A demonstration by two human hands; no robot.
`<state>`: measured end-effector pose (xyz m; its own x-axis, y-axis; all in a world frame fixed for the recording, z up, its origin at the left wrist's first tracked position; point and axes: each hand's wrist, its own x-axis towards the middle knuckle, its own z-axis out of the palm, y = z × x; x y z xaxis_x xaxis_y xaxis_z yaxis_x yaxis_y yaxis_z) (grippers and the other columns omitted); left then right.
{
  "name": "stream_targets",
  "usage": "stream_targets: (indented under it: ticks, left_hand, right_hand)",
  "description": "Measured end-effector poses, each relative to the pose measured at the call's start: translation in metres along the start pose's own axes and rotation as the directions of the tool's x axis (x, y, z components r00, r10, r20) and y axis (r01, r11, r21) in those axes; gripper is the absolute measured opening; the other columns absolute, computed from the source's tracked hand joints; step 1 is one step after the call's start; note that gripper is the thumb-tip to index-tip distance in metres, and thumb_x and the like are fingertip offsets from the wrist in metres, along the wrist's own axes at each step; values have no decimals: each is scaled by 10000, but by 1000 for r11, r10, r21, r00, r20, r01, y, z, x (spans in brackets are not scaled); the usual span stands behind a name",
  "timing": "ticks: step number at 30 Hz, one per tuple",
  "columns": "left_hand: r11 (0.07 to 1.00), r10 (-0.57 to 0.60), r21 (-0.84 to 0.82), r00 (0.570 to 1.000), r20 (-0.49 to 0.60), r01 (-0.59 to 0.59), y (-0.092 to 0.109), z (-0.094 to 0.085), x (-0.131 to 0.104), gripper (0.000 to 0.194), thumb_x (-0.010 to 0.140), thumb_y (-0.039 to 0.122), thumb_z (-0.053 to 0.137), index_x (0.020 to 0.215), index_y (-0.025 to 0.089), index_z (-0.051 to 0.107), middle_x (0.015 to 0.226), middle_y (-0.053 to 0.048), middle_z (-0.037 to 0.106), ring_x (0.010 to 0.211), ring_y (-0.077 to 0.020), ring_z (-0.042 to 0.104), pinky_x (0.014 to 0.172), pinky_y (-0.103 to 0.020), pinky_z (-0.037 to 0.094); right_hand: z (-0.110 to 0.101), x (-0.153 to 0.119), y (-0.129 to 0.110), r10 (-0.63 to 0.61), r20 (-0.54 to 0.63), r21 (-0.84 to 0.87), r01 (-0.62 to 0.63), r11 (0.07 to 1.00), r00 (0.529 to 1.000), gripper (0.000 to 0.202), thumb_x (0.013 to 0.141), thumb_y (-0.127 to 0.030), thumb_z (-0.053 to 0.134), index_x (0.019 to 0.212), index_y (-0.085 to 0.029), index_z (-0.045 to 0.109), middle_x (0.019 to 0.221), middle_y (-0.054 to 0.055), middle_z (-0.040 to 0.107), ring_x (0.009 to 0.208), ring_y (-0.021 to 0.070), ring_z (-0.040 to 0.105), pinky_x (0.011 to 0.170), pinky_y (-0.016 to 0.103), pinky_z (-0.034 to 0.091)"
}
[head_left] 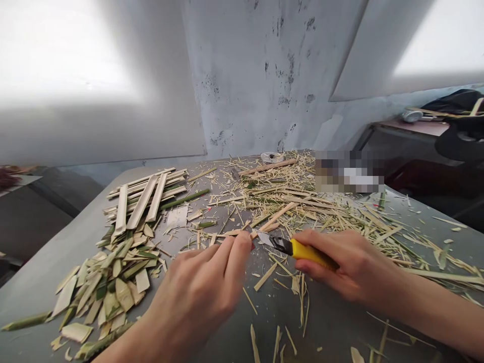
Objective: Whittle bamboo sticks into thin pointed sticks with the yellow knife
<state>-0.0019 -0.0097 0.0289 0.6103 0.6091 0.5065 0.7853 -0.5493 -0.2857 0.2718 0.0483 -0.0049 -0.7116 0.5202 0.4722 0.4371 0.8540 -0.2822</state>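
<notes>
My right hand (342,259) is wrapped around a yellow utility knife (312,253). Its bare blade (264,238) points left, toward my left fingertips. Closed in a pinch, my left hand (212,277) appears to grip the near end of a thin bamboo strip (278,218), which slants away to the upper right. The fingers mostly hide the pinched end, and the blade lies close beside it. Under both hands is the grey table (227,327), strewn with shavings. A small red bit shows by the left fingertips.
Split bamboo slats (141,204) are stacked at the back left, above a heap of bamboo chips (109,287). Thin bamboo slivers (321,206) cover the back right. A clear spool (272,157) sits near the wall, beside a wooden-handled tool (268,167). A blurred patch hides something at right.
</notes>
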Motion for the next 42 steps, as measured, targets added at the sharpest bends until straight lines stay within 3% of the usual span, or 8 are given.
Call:
stream_targets:
  ticks: [5, 9, 12, 17, 22, 31, 38, 42]
  left_hand:
    - [1000, -5, -9, 999, 34, 5, 3, -2, -3, 241, 988, 15, 490, 1198, 118, 549, 871, -49, 793, 573, -184, 726, 438, -355, 436]
    - [996, -3, -85, 1000, -9, 3, 4, -7, -6, 198, 1006, 45, 492, 1157, 162, 542, 860, -39, 776, 624, -184, 732, 508, -333, 493]
    - [996, -7, -89, 998, -56, 2, 3, -5, -6, 173, 1025, 55, 472, 1140, 157, 552, 853, -31, 768, 609, -187, 731, 468, -337, 478]
    - [1000, -28, -14, 1000, -3, 28, 0, 8, -9, 206, 1024, 15, 463, 1169, 124, 561, 817, -4, 748, 549, -196, 719, 405, -360, 439]
    - [998, -29, -49, 1000, 5, 29, 1, 9, -9, 199, 1043, 40, 471, 1205, 111, 562, 865, -20, 767, 601, -196, 754, 422, -353, 454]
    - [998, 5, -60, 999, -47, -8, 2, 8, -5, 190, 1046, 43, 448, 1164, 106, 583, 802, -23, 744, 551, -195, 723, 417, -353, 468]
    - [986, 96, -127, 988, -122, -112, 4, -23, 2, 310, 1114, 123, 295, 1167, 59, 593, 855, -89, 802, 669, -172, 779, 596, -278, 589]
    - [999, 39, -28, 998, -46, -41, 4, -21, 2, 338, 1030, -6, 306, 1183, 65, 598, 910, -104, 790, 673, -218, 770, 475, -317, 508]
  right_hand:
    - [1, -2, 24, 98, -55, -164, -106, 981, 994, 315, 1129, -481, 482, 1057, -204, 613, 659, -41, 622, 486, 122, 555, 488, 266, 351]
    - [-11, -5, 59, 284, -168, -321, -324, 890, 944, 426, 1111, -577, 441, 964, -220, 621, 546, -30, 546, 420, 165, 513, 455, 287, 273]
    - [-24, -3, 59, 314, -276, -293, -391, 873, 908, 406, 1113, -568, 437, 924, -237, 578, 501, -49, 499, 376, 155, 474, 422, 288, 268]
    - [-21, -1, 20, 142, -165, -59, -153, 986, 976, 248, 1144, -454, 441, 1071, -247, 557, 591, -81, 555, 410, 106, 520, 444, 244, 388]
    - [-2, -2, 9, -36, 36, -68, 39, 997, 999, 228, 1166, -435, 397, 1205, -237, 503, 694, -72, 617, 520, 107, 592, 493, 231, 406]
    - [6, -5, 19, 21, 4, -195, -20, 981, 1000, 280, 1148, -491, 430, 1121, -242, 555, 703, -66, 649, 520, 134, 600, 497, 286, 363]
    - [-15, -7, 79, 314, -203, -460, -374, 805, 927, 606, 1117, -661, 258, 923, -201, 602, 483, -2, 502, 371, 195, 465, 432, 303, 189]
    - [-24, -2, 81, 321, -203, -437, -378, 816, 925, 500, 1129, -620, 331, 987, -219, 592, 561, -14, 580, 461, 187, 561, 457, 276, 282]
